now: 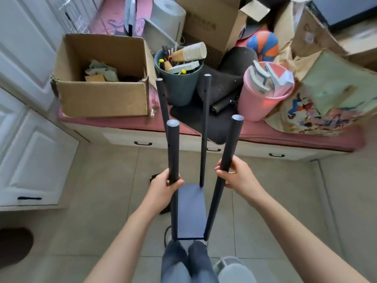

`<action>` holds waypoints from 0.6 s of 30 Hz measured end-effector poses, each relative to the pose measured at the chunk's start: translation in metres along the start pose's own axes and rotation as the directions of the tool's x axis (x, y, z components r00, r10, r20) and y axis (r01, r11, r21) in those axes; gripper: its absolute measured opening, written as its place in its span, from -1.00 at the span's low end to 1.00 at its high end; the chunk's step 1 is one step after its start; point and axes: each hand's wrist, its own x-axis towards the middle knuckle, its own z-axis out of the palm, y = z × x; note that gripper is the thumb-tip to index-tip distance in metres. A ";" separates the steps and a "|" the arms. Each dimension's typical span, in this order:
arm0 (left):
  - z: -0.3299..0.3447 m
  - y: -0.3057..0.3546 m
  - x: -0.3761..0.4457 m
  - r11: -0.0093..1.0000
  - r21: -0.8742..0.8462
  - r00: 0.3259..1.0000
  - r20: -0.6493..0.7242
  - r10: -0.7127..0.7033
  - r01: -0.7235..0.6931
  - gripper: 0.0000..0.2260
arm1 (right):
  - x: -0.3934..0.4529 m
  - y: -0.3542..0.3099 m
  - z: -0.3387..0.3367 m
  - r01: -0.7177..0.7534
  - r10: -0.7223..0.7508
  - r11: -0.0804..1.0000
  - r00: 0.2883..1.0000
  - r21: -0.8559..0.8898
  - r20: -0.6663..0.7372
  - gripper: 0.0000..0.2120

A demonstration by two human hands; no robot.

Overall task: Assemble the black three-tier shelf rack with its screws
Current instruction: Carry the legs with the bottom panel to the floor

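The rack [190, 211] stands on the tiled floor [98, 201] just in front of my knees, below the bench [306, 137] piled with boxes and buckets. So far it is one flat shelf board [189, 213] low down with four long black posts rising from its corners, tops open and untied to each other. I judge it light but gangly: thin metal tubes, stiff along their length, yet free to splay and wobble at the top because only the bottom joints hold them. The painted finish looks smooth, so it may slip in a loose grasp.

My left hand [165, 185] is wrapped around the near left post [173, 160], fingers curled round the front, thumb side behind. My right hand [232, 174] holds the near right post [228, 156] the same way, fingers closed over the tube about mid-height.

Holding the two near posts low, close to the board, seems steadier than grabbing the tops. The two far posts, one on the left [162, 103] and one on the right [206, 119], hang free. Small screw holes [205, 90] dot the tubes where the next boards should go; I would keep my fingers off those.
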 end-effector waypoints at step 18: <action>0.143 -0.041 0.080 0.990 0.051 0.992 -0.005 -0.128 0.128 -0.70 | 0.083 0.149 -0.030 -0.122 0.129 0.989 0.988 0.080 -0.083 -0.76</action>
